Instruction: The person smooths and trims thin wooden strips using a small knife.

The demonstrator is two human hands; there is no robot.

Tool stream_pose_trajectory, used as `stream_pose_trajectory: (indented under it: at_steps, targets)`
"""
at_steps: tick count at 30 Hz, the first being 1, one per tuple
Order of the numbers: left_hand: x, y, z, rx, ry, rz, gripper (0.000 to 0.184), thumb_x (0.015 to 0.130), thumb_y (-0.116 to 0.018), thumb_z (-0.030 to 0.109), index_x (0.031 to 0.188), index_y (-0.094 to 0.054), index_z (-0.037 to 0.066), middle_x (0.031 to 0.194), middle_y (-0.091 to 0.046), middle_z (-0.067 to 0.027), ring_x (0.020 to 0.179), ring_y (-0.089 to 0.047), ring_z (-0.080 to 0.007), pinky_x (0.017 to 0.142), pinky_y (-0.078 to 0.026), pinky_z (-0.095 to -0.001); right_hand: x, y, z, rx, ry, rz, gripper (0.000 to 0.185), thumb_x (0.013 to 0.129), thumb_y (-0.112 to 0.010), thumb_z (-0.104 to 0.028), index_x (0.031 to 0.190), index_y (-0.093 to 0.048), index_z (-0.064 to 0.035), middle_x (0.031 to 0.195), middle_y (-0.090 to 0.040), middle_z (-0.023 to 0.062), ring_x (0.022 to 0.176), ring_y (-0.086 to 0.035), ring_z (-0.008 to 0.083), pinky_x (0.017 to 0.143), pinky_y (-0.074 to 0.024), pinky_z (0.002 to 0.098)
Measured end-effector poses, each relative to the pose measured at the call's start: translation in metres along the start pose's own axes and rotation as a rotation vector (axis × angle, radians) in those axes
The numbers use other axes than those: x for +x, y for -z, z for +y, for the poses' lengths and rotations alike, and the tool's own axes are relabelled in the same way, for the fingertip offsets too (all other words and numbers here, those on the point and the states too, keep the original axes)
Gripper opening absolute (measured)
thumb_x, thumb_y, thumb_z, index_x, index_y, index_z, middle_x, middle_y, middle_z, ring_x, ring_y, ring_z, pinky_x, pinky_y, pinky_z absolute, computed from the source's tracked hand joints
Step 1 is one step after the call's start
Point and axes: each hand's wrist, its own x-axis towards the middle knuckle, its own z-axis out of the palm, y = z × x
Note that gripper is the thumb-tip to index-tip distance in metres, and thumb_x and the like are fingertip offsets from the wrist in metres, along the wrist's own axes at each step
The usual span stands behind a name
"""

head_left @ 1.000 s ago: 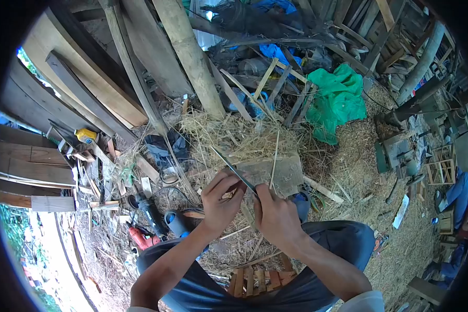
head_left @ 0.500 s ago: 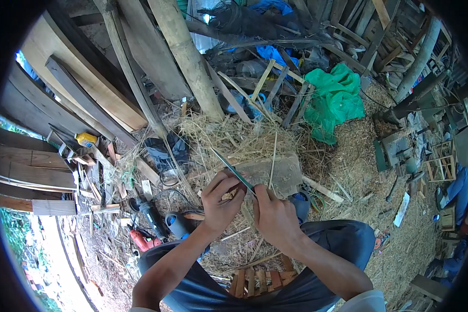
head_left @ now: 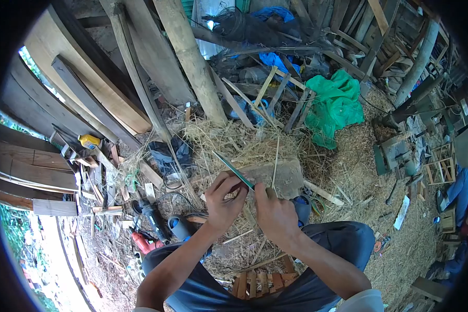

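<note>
Between my two hands runs a thin, pointed green strip, its tip up and to the left. My left hand has its fingers curled, with fingertips pressed around the strip's middle. My right hand is closed at the strip's lower right end, thumb and index finger next to the left fingertips. What lies inside the right fist is hidden. Below the hands, a flat wooden block rests on the straw-covered ground, and a thin pale stick stands out in front of it.
A red power tool and a dark grinder lie at the left. A green plastic sheet is at the back right, a bamboo pole at the back. Another person's blue-clothed leg shows at the far right.
The view has shifted slightly. Both hands stay close together on the strip, with the right hand's grip slightly changed.
</note>
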Motion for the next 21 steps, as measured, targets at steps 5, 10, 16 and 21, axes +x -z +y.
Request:
stream_pose_trajectory:
  at_steps: [5,10,16,21]
  targets:
    - [-0.0008,0.0030,-0.0016,0.018,-0.030,-0.012,0.023,0.070,-0.066,-0.013,0.089,-0.064,-0.001,0.087,-0.060,-0.0082,0.071,-0.061,-0.0127,0.060,-0.050,-0.0224,-0.0020,0.0015,-0.0015,-0.064,0.015,-0.016,0.030,0.079,-0.057,-0.005,0.103,-0.040,-0.0039,0.078,-0.056,0.0154,0.056,-0.064,0.0332,0.045,-0.0520,0.0385]
    - [-0.0020,0.0029,-0.0031,-0.003,0.006,-0.028,0.023,0.070,-0.066,-0.012,0.091,-0.063,-0.003,0.087,-0.059,-0.0098,0.074,-0.064,-0.0157,0.064,-0.054,-0.0235,-0.0012,0.0012,-0.0020,-0.107,0.019,-0.003,0.028,0.079,-0.057,-0.004,0.101,-0.040,-0.0048,0.077,-0.056,0.0148,0.056,-0.064,0.0327,0.045,-0.0522,0.0384]
    - [-0.0005,0.0026,-0.0001,0.006,-0.002,-0.025,0.021,0.071,-0.066,-0.012,0.090,-0.062,-0.004,0.087,-0.059,-0.0097,0.074,-0.064,-0.0159,0.064,-0.055,-0.0238,-0.0009,-0.0004,0.0005,0.030,0.028,0.020,0.026,0.079,-0.055,-0.003,0.100,-0.041,-0.0041,0.072,-0.059,0.0159,0.056,-0.064,0.0352,0.047,-0.0526,0.0400]
    - [-0.0017,-0.0008,-0.0007,-0.031,0.007,0.008,0.018,0.072,-0.067,-0.011,0.088,-0.062,-0.004,0.086,-0.059,-0.0095,0.073,-0.064,-0.0164,0.063,-0.054,-0.0242,-0.0010,0.0056,-0.0024,0.056,-0.001,-0.013,0.024,0.080,-0.054,-0.002,0.100,-0.041,-0.0038,0.072,-0.060,0.0173,0.059,-0.064,0.0368,0.048,-0.0531,0.0416]
